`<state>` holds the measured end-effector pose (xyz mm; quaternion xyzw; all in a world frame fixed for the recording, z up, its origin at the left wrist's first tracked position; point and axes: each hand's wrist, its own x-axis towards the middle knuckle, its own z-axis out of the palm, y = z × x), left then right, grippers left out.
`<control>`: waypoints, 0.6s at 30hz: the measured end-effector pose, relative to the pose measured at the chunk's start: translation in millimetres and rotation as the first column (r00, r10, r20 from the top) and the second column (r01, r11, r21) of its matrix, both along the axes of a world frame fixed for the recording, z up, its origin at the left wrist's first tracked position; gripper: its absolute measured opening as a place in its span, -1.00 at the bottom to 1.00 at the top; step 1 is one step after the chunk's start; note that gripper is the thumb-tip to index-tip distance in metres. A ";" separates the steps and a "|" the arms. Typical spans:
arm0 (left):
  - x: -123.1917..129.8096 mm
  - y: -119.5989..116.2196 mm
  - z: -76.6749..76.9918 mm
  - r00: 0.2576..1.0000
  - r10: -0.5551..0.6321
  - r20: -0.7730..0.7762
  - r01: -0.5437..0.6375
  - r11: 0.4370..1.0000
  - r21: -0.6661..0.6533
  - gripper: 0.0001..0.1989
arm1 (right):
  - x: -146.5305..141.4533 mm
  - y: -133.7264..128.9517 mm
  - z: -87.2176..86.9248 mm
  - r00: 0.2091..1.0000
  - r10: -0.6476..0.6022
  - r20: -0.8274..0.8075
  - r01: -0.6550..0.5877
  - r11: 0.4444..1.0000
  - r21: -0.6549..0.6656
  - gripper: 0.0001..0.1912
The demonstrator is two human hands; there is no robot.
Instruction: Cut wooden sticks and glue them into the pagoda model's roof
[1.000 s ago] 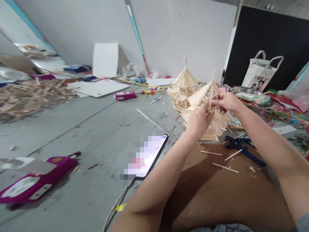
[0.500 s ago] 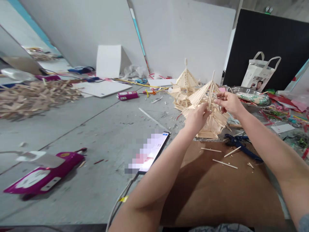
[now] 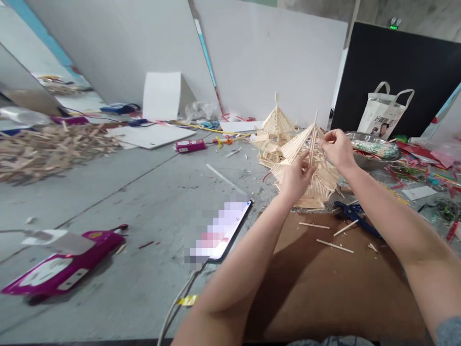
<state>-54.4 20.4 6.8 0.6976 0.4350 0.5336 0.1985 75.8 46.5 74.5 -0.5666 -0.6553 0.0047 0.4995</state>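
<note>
Right hand [image 3: 340,148] has risen beside the stick roof [image 3: 298,143], grip unclear; left hand [image 3: 297,179] pinches its front.

Grey sleeve [image 3: 448,331], grey patterned garment [image 3: 334,341], bare hands [image 3: 297,179]

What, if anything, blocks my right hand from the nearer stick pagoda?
Nothing visible: your right hand is at the nearer stick pagoda, by its roof. The blue cutter lies closer to you, outside that path.

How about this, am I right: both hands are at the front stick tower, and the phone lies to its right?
No: in the head view, the phone lies left of the front stick tower. The left hand and right hand are there.
</note>
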 end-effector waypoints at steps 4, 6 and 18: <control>2.9 -2.1 0.7 0.990 -0.048 0.130 0.054 0.998 -0.042 -0.55 | -0.7 -2.2 4.3 0.999 -0.037 -0.004 0.037 0.999 -0.013 -0.77; 4.2 -2.9 1.4 0.983 -0.061 0.173 0.071 0.996 -0.049 -0.56 | -1.9 -5.5 8.9 1.000 -0.009 0.030 0.011 0.996 -0.090 -0.76; 8.0 -1.9 1.6 0.958 -0.086 0.274 0.116 0.989 -0.094 -0.58 | -6.7 8.5 8.6 0.926 0.203 -0.317 -0.312 0.885 -0.346 -0.76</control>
